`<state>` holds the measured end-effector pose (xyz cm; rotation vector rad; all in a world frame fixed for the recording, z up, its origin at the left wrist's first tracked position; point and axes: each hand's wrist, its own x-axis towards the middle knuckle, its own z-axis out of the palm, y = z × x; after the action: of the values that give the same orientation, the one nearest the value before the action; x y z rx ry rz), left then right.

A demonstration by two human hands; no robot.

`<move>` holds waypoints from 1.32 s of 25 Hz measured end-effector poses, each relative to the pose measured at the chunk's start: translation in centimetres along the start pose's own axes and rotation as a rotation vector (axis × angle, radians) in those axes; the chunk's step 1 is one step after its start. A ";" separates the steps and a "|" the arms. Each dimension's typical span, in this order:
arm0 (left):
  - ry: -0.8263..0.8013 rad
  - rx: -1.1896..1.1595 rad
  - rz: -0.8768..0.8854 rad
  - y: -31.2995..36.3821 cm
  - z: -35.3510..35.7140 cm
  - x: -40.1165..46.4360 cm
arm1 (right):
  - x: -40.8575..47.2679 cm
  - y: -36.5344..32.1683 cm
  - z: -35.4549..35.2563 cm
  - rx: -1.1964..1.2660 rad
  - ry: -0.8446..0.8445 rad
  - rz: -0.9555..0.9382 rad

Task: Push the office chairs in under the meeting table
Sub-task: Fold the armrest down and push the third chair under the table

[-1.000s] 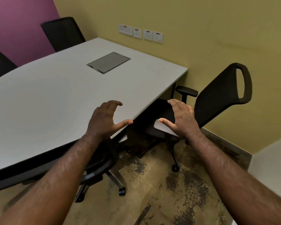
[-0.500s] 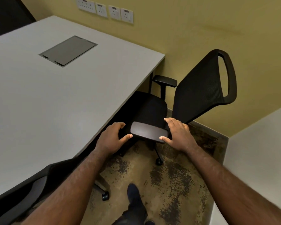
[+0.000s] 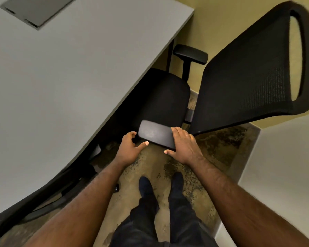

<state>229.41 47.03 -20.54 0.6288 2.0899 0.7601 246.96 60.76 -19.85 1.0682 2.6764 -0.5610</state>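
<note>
No brand, label or writing can be read anywhere. The bench (image 3: 64, 72) is a smooth grey slab with a curved edge; its far end and a dark rectangular hatch (image 3: 36, 9) set flush in the top are cut off by the frame. A black chair (image 3: 168, 100) stands at the bench's corner, its padded seat partly under the edge, its mesh back (image 3: 244, 72) with an oval loop at the top well clear of the bench. Its base is hidden. The near armrest (image 3: 155, 133), a flat, dull, rounded pad, lies between the hands; the far armrest (image 3: 190, 54) sits just beside the bench leg. The left hand (image 3: 129, 148) is half open, fingers curled and thumb out, at the pad's left end; whether it touches is unclear. The right hand (image 3: 183, 145) lies flat and spread over the pad's right end, gripping nothing. A second chair (image 3: 48, 198) at lower left is mostly hidden under the bench. The floor (image 3: 212, 148) is mottled tan and black.
</note>
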 end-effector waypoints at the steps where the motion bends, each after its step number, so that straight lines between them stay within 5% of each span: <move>1: -0.010 -0.036 -0.051 0.1 0.8 0.4 | 0.5 0.4 0.5 -0.006 -0.007 0.002; 13: 0.114 -0.868 -0.491 0.6 8.5 4.3 | 4.5 3.5 3.9 0.094 -0.069 0.004; 33: 0.088 -1.080 -0.450 -1.6 10.0 6.8 | 5.3 1.0 6.2 0.359 0.061 0.077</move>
<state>233.59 53.36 -30.13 -0.4526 1.4688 1.4488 244.13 62.11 -27.45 1.2888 2.6327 -1.0375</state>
